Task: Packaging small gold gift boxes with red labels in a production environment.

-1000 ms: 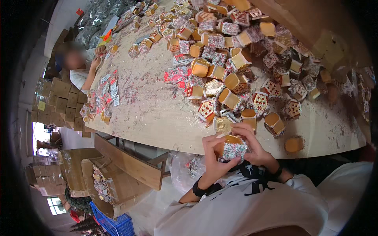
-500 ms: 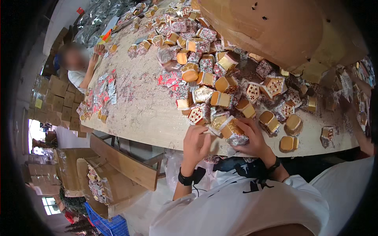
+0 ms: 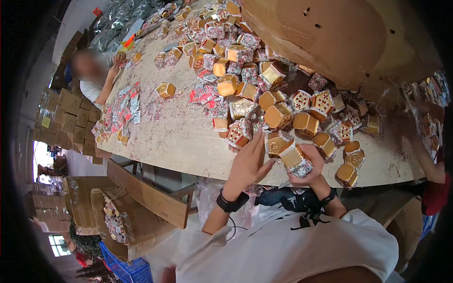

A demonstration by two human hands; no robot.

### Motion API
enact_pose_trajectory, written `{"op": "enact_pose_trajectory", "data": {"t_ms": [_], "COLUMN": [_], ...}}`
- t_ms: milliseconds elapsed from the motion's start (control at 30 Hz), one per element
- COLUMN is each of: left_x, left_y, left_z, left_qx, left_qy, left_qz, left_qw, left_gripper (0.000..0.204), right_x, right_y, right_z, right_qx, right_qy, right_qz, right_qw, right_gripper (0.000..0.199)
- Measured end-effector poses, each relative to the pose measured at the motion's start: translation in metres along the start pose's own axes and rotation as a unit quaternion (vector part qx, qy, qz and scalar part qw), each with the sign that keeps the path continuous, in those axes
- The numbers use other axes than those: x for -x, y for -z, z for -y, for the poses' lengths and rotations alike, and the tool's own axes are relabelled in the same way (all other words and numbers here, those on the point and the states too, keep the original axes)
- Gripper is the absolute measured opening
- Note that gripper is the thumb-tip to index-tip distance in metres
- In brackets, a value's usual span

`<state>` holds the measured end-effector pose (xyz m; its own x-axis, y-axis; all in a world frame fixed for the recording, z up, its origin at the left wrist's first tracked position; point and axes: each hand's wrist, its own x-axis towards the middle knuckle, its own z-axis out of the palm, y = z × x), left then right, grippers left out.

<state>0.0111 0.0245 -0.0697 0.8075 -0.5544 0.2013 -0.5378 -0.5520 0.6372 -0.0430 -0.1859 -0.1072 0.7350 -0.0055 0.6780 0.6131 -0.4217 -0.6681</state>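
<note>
My right hand point(image 3: 309, 166) grips a small gold box with a red and white patterned side point(image 3: 296, 161), held just over the near table edge. My left hand point(image 3: 249, 162) is spread flat with fingers apart, reaching toward a patterned box point(image 3: 239, 133) on the table and almost touching it. Both wrists wear black bands. A heap of several gold and patterned small boxes point(image 3: 278, 101) covers the worn wooden table point(image 3: 174, 137) beyond my hands.
A large brown cardboard sheet point(image 3: 344, 37) lies over the far right of the table. A person point(image 3: 96, 75) sits at the left end beside flat red-and-white packets point(image 3: 120, 115). Another person's arm point(image 3: 427, 160) is at right. An open carton point(image 3: 118, 221) stands on the floor, stacked cartons point(image 3: 66, 118) at left.
My left hand has let go of the box and reached forward to the left over the table. My right hand keeps the box. The view has tilted so the cardboard sheet fills more of it.
</note>
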Motion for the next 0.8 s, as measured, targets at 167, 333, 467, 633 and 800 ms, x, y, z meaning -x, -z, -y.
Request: {"op": "enact_pose_trajectory", "data": {"t_ms": [167, 333, 467, 633, 800], "left_x": [-0.031, -0.042, -0.038, -0.022, 0.018], "left_y": [-0.002, -0.025, -0.047, -0.053, -0.045], "left_z": [-0.004, 0.013, 0.027, 0.002, -0.032], "left_qx": [-0.101, -0.166, -0.236, -0.204, -0.141], "left_qy": [-0.094, -0.073, -0.119, -0.114, -0.001], "left_qz": [0.109, 0.119, 0.059, -0.017, 0.002], "left_qw": [0.984, 0.976, 0.963, 0.972, 0.990], "left_gripper": [0.076, 0.078, 0.055, 0.038, 0.039], "right_x": [-0.003, -0.014, 0.000, -0.011, -0.016], "right_y": [0.000, 0.003, 0.007, 0.009, 0.010], "right_z": [0.000, 0.012, 0.007, 0.007, 0.013], "right_qx": [0.055, 0.133, 0.120, 0.107, 0.220], "right_qy": [0.021, 0.028, 0.135, 0.131, 0.050], "right_qz": [-0.018, 0.012, 0.107, 0.224, 0.127], "right_qw": [0.998, 0.991, 0.978, 0.960, 0.966], "right_gripper": [0.070, 0.071, 0.069, 0.075, 0.080]}}
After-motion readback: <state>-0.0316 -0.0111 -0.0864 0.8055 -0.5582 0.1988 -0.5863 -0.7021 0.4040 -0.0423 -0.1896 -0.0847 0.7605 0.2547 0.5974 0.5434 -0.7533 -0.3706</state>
